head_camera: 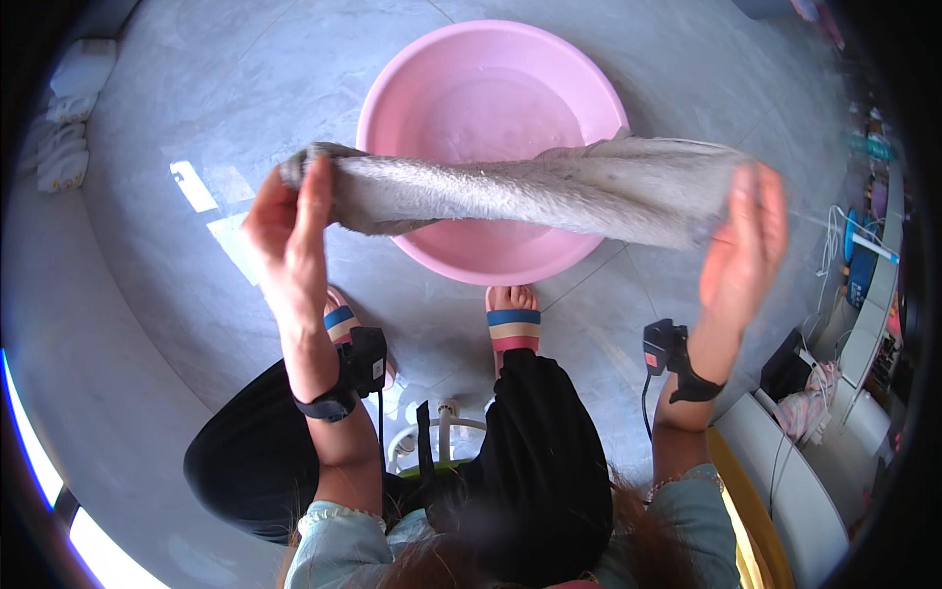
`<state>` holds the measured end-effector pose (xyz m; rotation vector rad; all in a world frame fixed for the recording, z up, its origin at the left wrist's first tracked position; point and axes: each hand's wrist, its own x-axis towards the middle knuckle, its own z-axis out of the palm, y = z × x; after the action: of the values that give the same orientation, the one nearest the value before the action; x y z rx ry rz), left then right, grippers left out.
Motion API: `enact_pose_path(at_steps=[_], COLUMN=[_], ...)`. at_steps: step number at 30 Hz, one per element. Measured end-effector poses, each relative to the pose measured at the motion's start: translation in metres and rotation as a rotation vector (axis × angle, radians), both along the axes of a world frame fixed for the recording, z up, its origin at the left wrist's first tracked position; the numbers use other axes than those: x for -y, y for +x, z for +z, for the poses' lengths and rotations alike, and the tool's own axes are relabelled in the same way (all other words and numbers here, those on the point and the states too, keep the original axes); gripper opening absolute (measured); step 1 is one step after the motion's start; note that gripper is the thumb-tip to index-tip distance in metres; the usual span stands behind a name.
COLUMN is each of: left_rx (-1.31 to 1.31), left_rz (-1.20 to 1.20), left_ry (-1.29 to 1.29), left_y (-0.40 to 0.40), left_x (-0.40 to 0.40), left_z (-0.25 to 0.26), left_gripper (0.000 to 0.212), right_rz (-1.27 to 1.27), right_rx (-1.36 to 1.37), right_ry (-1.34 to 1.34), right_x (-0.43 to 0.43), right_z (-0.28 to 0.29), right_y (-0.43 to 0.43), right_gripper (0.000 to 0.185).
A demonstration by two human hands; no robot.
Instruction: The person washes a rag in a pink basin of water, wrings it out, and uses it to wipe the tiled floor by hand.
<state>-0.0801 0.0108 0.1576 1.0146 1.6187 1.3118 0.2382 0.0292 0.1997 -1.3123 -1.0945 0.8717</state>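
A wet-looking grey cloth (500, 188) is stretched sideways between my hands, with a loose twist near its middle. My left hand (291, 217) grips its bunched left end between thumb and fingers. The wider right end is held by my right hand (743, 235), slightly blurred. Beneath the cloth, a round pink plastic basin (493, 269) stands on the floor and holds shallow, clear water (508, 110). The cloth crosses above the basin and reaches past its rim on both sides.
My feet in striped slides (514, 327) are on the grey tiled floor (221, 88), close to the basin. White shelving (872, 316) with cables and small items lines the right. White packages (70, 140) lie at the far left. A white stool base (444, 434) shows between my legs.
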Motion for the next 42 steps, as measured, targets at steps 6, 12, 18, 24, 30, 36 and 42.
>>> enact_pose_path(at_steps=[6, 12, 18, 24, 30, 36, 42], left_rx=[-0.474, -0.943, -1.105, -1.128, -0.598, 0.040, 1.102], left_rz=[-0.405, -0.706, -0.929, -0.863, -0.762, -0.105, -0.241], left_ry=[-0.121, -0.438, -0.567, -0.562, -0.633, -0.555, -0.583], left_y=[0.054, 0.105, 0.138, 0.153, 0.131, 0.125, 0.124], left_x=[-0.030, -0.033, -0.040, -0.039, -0.054, -0.005, 0.022], left_z=[-0.077, -0.144, -0.192, -0.203, -0.192, -0.143, -0.130], left_gripper=[0.024, 0.074, 0.094, 0.105, 0.075, 0.046, 0.067], right_rz=[0.255, 0.613, 0.809, 0.724, 0.658, 0.612, 0.782], right_rx=[0.400, 1.105, 1.343, 1.503, 1.324, 1.182, 0.461], right_ry=[-0.277, -0.662, -0.771, -0.731, -0.642, -0.409, -0.370], right_x=[-0.024, -0.024, -0.036, -0.038, -0.057, -0.027, 0.004], right_z=[-0.122, -0.192, -0.235, -0.250, -0.219, -0.200, -0.081], right_y=[-0.019, -0.051, -0.062, -0.067, -0.064, -0.056, -0.046], right_gripper=[0.027, 0.067, 0.071, 0.081, 0.061, 0.027, 0.010])
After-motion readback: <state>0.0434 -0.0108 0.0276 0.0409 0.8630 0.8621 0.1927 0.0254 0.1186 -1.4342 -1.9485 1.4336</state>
